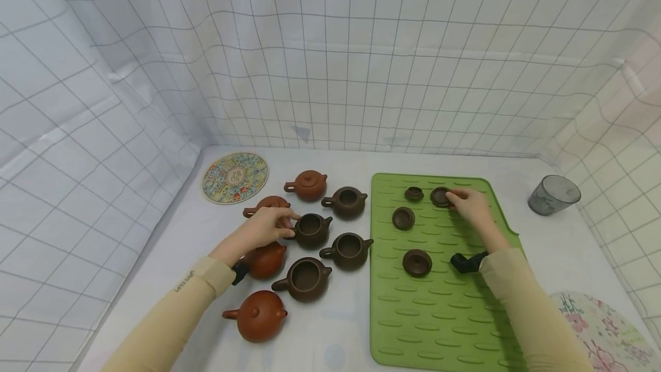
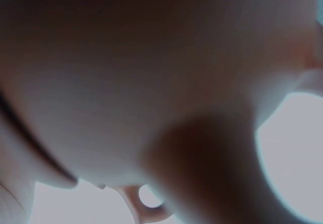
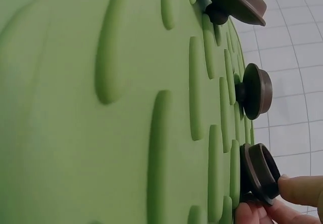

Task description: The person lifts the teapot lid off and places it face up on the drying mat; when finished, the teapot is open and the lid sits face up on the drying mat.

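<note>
My left hand point(image 1: 271, 227) holds the handle of a lidless dark brown teapot point(image 1: 311, 239) between thumb and fingers. On the green mat, a dark teapot lid point(image 1: 439, 197) point(image 3: 259, 176) lies upside down, its edge pinched by my right hand point(image 1: 470, 206) with thumb and fingertips. More dark lids, a small one point(image 1: 413, 193), one nearer the middle point(image 1: 403, 219) and a larger one point(image 1: 417, 263), are on the mat too. Other lidless dark teapots point(image 1: 348, 260) stand around my left hand. The left wrist view is mostly filled by a blurred brown surface.
Reddish clay teapots with lids point(image 1: 260, 326) stand at the left, one under my left wrist. The ribbed green mat point(image 1: 392, 326) covers the right middle. A patterned round mat point(image 1: 212, 179) lies back left, a grey glass point(image 1: 548, 202) stands far right, and a floral mat point(image 1: 609, 326) lies front right.
</note>
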Motion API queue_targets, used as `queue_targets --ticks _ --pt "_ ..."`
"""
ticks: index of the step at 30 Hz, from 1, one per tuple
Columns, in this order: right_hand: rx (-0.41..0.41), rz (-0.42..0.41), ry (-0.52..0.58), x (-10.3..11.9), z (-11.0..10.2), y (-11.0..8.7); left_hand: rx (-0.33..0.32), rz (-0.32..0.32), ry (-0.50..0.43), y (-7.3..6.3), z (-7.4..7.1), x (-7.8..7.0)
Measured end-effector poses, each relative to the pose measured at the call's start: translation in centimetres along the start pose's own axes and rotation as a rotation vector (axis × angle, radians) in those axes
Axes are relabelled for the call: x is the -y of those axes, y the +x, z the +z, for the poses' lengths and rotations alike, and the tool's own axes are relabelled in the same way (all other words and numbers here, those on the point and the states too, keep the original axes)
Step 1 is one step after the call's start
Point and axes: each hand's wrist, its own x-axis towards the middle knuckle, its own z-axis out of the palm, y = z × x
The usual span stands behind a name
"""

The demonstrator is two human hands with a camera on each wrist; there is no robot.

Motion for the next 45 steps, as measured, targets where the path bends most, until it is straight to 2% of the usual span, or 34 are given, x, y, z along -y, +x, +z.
queue_targets --ticks 9,14,19,22,26,30,37,41,45 --pt "0.027 -0.014 -0.056 0.4 -0.2 0.0 0.003 0.003 0.015 0.1 -0.1 0.1" --pt "0.038 -0.004 -0.043 0.4 -0.2 0.1 0.012 -0.003 0.025 0.0 -0.1 0.1" --pt "-0.002 -0.027 -0.080 1.1 -0.3 -0.8 0.003 0.002 0.013 -0.5 -0.5 -0.1" --pt "-0.041 -0.080 -0.120 2.2 -0.2 -2.0 -0.018 0.016 -0.004 -1.4 -1.1 -0.2" --pt "-0.057 -0.202 -0.127 4.0 1.0 -3.9 -0.054 0.028 -0.037 -3.4 -1.8 0.1" --pt "0.002 -0.358 -0.051 6.0 3.7 -6.2 -0.088 0.022 -0.071 -6.4 -1.9 0.5" --pt "0.190 -0.529 0.062 9.5 10.1 -10.8 -0.212 0.005 -0.047 -12.0 -1.2 0.3" --pt "0.330 -0.640 0.128 11.0 13.3 -13.1 -0.258 -0.021 -0.017 -14.5 -0.3 0.2" --pt "0.434 -0.738 0.134 12.3 16.3 -14.8 -0.266 -0.047 -0.034 -16.4 0.8 0.6"
